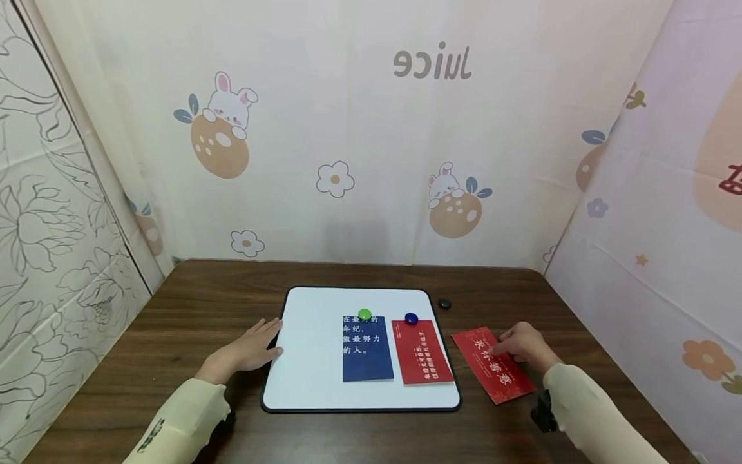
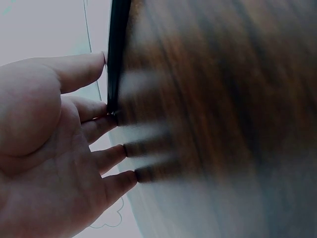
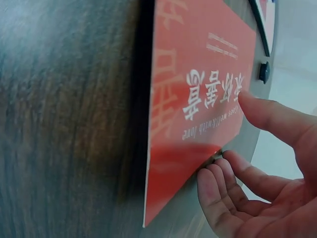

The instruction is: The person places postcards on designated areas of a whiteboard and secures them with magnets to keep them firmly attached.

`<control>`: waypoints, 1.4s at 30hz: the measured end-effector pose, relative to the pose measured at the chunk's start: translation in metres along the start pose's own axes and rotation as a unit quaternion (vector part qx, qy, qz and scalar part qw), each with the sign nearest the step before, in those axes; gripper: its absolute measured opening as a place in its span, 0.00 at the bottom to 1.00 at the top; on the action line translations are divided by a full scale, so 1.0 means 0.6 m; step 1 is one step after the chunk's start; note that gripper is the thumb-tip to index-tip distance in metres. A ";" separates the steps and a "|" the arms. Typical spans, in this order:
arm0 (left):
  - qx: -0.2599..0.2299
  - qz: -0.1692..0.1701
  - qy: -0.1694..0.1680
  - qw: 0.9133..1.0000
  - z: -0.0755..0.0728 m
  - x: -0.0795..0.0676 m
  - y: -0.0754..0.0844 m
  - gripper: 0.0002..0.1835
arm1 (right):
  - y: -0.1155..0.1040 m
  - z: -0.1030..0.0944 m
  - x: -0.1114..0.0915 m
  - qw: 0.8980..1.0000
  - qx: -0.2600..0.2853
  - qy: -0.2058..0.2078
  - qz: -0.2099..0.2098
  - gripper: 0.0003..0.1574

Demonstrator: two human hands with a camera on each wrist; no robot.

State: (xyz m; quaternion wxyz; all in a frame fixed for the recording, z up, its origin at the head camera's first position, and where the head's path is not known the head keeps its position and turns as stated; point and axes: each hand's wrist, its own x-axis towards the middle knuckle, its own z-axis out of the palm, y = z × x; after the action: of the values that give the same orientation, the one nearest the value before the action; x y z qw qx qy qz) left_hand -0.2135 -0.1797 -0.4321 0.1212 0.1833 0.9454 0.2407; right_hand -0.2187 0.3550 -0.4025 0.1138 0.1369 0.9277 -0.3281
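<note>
My left hand (image 1: 253,347) lies at the left edge of a small whiteboard (image 1: 307,361). Its fingers are spread, with fingertips on the table and the thumb at the black frame (image 2: 115,64). On the right, my right hand (image 1: 524,345) pinches a red card (image 1: 493,367) with white lettering at its right side. The thumb (image 3: 277,119) is on the card's printed face, the other fingers curled by its edge. A blue card (image 1: 368,361) sits on the board under a green magnet (image 1: 364,314). Beside it, another red card (image 1: 414,361) has a dark blue magnet (image 1: 411,318) at its top.
A black magnet (image 1: 444,303) lies on the brown wooden table (image 1: 226,290) near the board's upper right corner. Behind the table hangs a pale curtain (image 1: 348,129) with rabbits and fruit printed on it. More printed curtains stand at both sides.
</note>
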 end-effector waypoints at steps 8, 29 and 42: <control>-0.002 0.004 -0.008 1.000 -0.002 -0.002 0.001 0.34 | -0.009 0.009 -0.006 0.997 -0.067 0.022 -0.018 0.33; -0.004 0.002 -0.007 1.000 -0.002 -0.001 0.000 0.34 | -0.008 0.014 -0.002 0.997 -0.069 0.022 -0.012 0.35; -0.008 0.002 -0.011 1.000 -0.004 0.000 0.002 0.34 | -0.006 0.008 -0.004 0.999 -0.025 0.010 0.020 0.35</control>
State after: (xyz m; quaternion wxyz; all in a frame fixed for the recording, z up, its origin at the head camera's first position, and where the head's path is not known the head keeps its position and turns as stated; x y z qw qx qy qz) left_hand -0.2140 -0.1800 -0.4295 0.1327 0.1869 0.9418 0.2460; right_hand -0.2172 0.3489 -0.4034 0.1145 0.1560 0.9337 -0.3013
